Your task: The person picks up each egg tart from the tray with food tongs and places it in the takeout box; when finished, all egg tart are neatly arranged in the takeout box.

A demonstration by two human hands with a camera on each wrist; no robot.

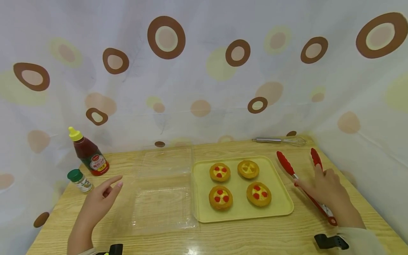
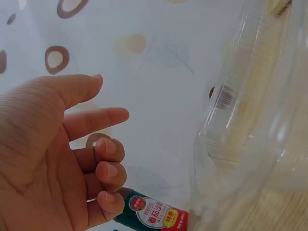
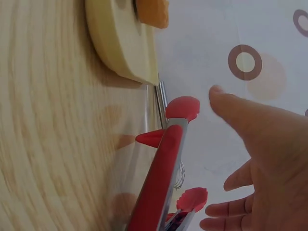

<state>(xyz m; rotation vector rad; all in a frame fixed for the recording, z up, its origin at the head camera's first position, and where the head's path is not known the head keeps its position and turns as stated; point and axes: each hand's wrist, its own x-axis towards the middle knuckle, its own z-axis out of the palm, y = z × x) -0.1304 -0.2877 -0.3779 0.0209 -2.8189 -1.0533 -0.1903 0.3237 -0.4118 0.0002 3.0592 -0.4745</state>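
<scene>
Red-and-silver tongs (image 1: 288, 165) lie spread on the table to the right of the yellow tray. My right hand (image 1: 329, 187) hovers over them with its fingers apart; the right wrist view shows a gap between the hand (image 3: 269, 168) and the tongs (image 3: 161, 178). On the left, my left hand (image 1: 99, 202) is raised above the table, fingers loosely bent, holding nothing. An open clear plastic container (image 1: 162, 203) lies between that hand and the tray (image 1: 236, 215). Several small tarts with red or yellow toppings, such as one tart (image 1: 259, 194), sit on the tray.
A ketchup bottle (image 1: 90, 154) and a green-capped seasoning jar (image 1: 81, 181) stand at the left edge of the table, close to my left hand. A wire whisk (image 1: 280, 140) lies at the back right. A patterned curtain (image 1: 197, 78) hangs behind the table.
</scene>
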